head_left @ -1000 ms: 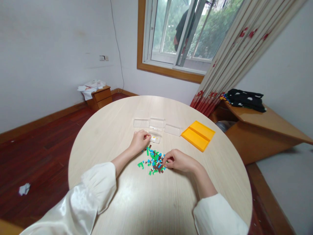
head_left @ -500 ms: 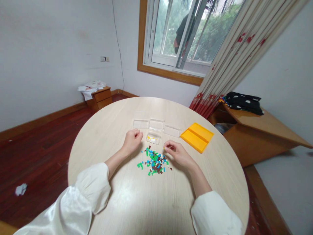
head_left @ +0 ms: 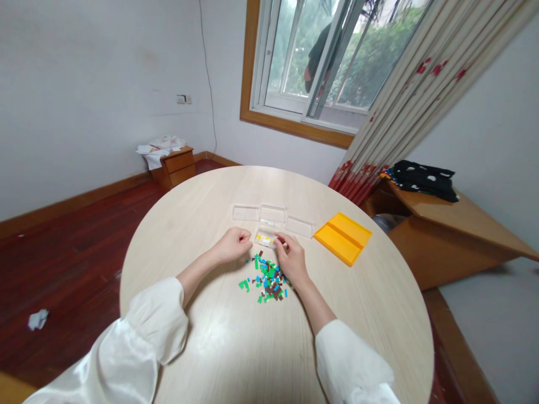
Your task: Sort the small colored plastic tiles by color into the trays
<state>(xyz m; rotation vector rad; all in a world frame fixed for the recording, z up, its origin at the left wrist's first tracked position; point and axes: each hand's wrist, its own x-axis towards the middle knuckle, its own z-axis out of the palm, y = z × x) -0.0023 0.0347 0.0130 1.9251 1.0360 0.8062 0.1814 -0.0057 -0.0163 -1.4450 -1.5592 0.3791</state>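
Observation:
My left hand [head_left: 234,244] is closed in a loose fist left of a small clear box [head_left: 261,243]. Whatever its curled fingers may hold is hidden. In the box lie several small yellow pieces [head_left: 265,239]. At the box's right side, the thumb and fingertips of my right hand [head_left: 292,259] come together. What is between them, if anything, is too small to make out. A loose pile of small building bricks [head_left: 269,278], green, blue, brown and some pale, lies on the table just in front of the box, between my forearms.
Three more clear boxes stand in a row behind, at the left [head_left: 246,213], the middle [head_left: 273,213] and the right [head_left: 299,226]. An orange-yellow two-part tray [head_left: 337,242] lies right of them. All rest on a round pale wooden table [head_left: 219,342].
My right hand has moved left and forward, from beside the pile to the box's right side. A speck of yellow showed at its fingertips before. My left hand stays closed near the box.

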